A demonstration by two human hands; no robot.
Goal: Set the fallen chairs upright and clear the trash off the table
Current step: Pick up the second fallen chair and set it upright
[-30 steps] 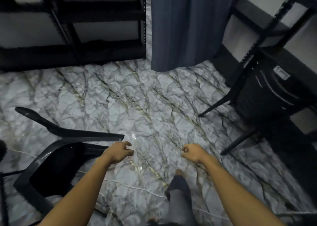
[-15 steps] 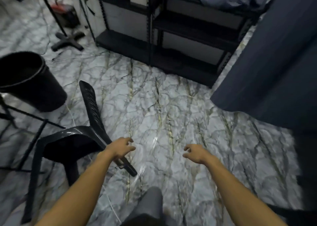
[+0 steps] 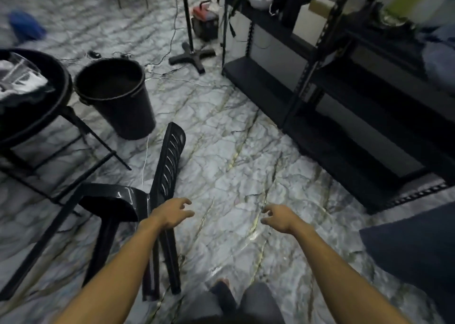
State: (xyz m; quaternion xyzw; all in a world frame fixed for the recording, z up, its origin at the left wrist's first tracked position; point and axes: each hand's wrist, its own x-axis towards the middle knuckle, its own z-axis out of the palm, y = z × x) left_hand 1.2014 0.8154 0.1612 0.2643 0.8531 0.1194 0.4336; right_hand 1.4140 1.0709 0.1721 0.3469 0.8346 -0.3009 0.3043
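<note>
A black plastic chair (image 3: 138, 200) lies on its side on the marble floor at lower left, its slatted back pointing away from me. My left hand (image 3: 173, 213) hovers over the chair's back edge with fingers loosely spread, holding nothing. My right hand (image 3: 278, 216) hangs over bare floor to the right, fingers loosely curled and empty. At the far left stands a round black table (image 3: 62, 89) with crumpled white and clear trash (image 3: 19, 77) on it. A black bin (image 3: 115, 97) stands beside the table.
Black metal shelving (image 3: 320, 89) runs along the right. A stand with a cross base (image 3: 192, 55) and cables lie on the floor behind the bin. A dark curtain (image 3: 413, 245) hangs at lower right. My legs show at the bottom.
The view has swung left, bringing the table, the bin and the shelving into sight. Both hands stay forward and empty; the left one now sits over the chair's back.
</note>
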